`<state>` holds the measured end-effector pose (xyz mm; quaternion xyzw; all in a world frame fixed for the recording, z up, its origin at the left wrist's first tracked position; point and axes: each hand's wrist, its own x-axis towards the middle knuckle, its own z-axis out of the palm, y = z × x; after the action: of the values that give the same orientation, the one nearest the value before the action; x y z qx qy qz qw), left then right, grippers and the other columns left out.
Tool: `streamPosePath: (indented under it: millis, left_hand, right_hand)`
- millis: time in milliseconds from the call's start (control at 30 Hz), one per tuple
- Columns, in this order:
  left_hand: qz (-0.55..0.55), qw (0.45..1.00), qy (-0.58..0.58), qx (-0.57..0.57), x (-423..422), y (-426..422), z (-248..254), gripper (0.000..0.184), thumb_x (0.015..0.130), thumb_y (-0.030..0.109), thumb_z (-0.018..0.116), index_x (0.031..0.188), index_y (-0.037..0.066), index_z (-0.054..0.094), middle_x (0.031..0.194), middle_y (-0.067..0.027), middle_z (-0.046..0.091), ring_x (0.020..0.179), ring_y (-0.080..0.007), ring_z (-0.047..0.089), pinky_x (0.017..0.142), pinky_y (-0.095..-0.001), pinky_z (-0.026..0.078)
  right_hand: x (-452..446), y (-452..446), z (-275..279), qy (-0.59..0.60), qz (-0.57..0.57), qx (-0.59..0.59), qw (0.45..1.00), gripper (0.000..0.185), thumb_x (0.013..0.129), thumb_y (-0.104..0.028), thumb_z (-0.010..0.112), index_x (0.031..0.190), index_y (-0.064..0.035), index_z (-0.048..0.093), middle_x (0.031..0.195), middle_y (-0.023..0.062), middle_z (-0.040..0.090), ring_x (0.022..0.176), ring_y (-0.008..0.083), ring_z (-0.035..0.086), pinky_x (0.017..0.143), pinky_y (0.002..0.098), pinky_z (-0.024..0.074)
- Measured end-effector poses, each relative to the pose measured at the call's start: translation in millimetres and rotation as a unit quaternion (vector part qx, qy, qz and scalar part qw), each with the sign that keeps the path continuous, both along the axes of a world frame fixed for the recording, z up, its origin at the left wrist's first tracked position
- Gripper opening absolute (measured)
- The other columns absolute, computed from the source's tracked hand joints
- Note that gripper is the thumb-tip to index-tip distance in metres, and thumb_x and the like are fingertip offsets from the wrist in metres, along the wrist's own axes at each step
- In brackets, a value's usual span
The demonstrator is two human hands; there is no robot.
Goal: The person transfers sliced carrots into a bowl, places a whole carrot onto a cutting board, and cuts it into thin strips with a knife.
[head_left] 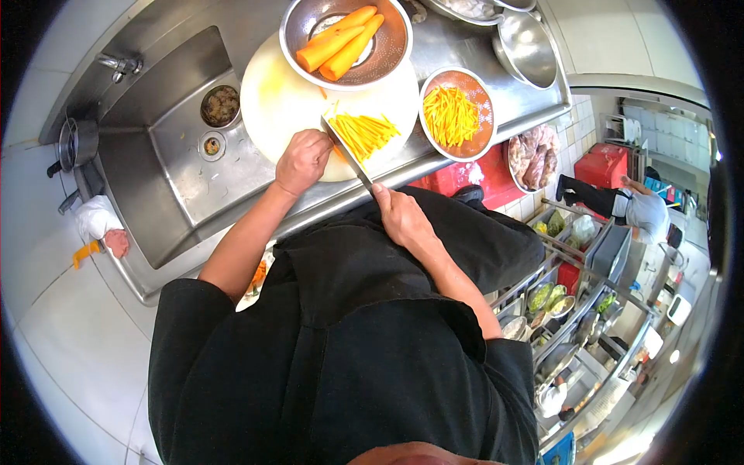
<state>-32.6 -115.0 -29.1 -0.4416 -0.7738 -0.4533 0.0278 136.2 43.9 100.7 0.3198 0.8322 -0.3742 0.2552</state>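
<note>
My right hand [403, 217] is closed round the handle of a knife [353, 161], whose blade rests on the round white cutting board [267, 101]. Close to the blade's left side is my left hand [304, 161], its fingers curled and pressed together on the board; what lies under them is mostly hidden, with a bit of orange showing at the blade. Thin carrot strips [364, 136] lie in a heap to the right of the blade. Above them, a metal colander [395, 46] with several peeled carrots [341, 43] stands over the board's far edge.
Right of the board, a colander [490, 116] holds carrot strips. A sink [147, 155] is at the left, with a strainer of scraps [221, 106]. Metal bowls [527, 46] stand at the back right. Beyond are a bowl of meat [533, 159], shelves and another person [639, 209].
</note>
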Motion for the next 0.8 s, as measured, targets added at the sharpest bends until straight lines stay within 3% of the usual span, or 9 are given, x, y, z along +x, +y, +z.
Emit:
streamPosePath:
  millis: [400,533,567,667,800]
  left_hand:
    - [-0.010,1.000,0.019,-0.022,0,0,1,0.007,0.083,0.001,0.072,0.089,0.003,0.071,0.094,-0.0110,0.070,0.096,-0.0293,0.067,0.090,-0.0400,0.052]
    - [0.012,0.999,-0.039,-0.027,3,-4,11,0.009,0.085,0.002,0.072,0.094,0.001,0.075,0.096,-0.0120,0.071,0.098,-0.0314,0.067,0.090,-0.0407,0.052]
    - [0.038,0.996,-0.080,-0.017,6,-8,19,0.011,0.087,0.002,0.072,0.097,0.001,0.076,0.098,-0.0127,0.071,0.098,-0.0318,0.067,0.090,-0.0412,0.052]
    - [0.102,0.993,-0.055,0.029,13,-22,58,0.011,0.088,0.002,0.071,0.097,0.001,0.075,0.097,-0.0129,0.072,0.097,-0.0315,0.067,0.090,-0.0414,0.052]
    - [-0.013,1.000,-0.012,0.008,18,-9,100,0.026,0.085,0.007,0.076,0.110,0.003,0.075,0.118,-0.0136,0.070,0.115,-0.0342,0.061,0.104,-0.0430,0.046]
  right_hand:
    - [1,15,-15,0.048,0.000,-0.016,0.999,0.075,0.110,-0.056,0.031,0.113,0.0072,0.071,0.106,0.0360,0.069,0.108,0.0544,0.064,0.098,0.0593,0.0481]
    - [12,14,29,0.076,0.017,0.060,0.995,0.061,0.108,-0.054,0.041,0.122,-0.0031,0.071,0.100,0.0311,0.072,0.104,0.0486,0.068,0.094,0.0565,0.0516]
    - [19,17,22,0.099,0.027,0.108,0.989,0.055,0.105,-0.055,0.048,0.123,-0.0088,0.072,0.094,0.0276,0.074,0.096,0.0456,0.071,0.087,0.0556,0.0547]
    - [31,23,25,0.144,0.033,0.160,0.976,0.057,0.102,-0.058,0.053,0.124,-0.0087,0.070,0.089,0.0249,0.074,0.087,0.0442,0.073,0.079,0.0546,0.0572]
    - [37,31,38,0.119,0.030,0.217,0.968,0.063,0.097,-0.062,0.060,0.130,-0.0086,0.069,0.084,0.0186,0.076,0.082,0.0389,0.074,0.077,0.0490,0.0581]
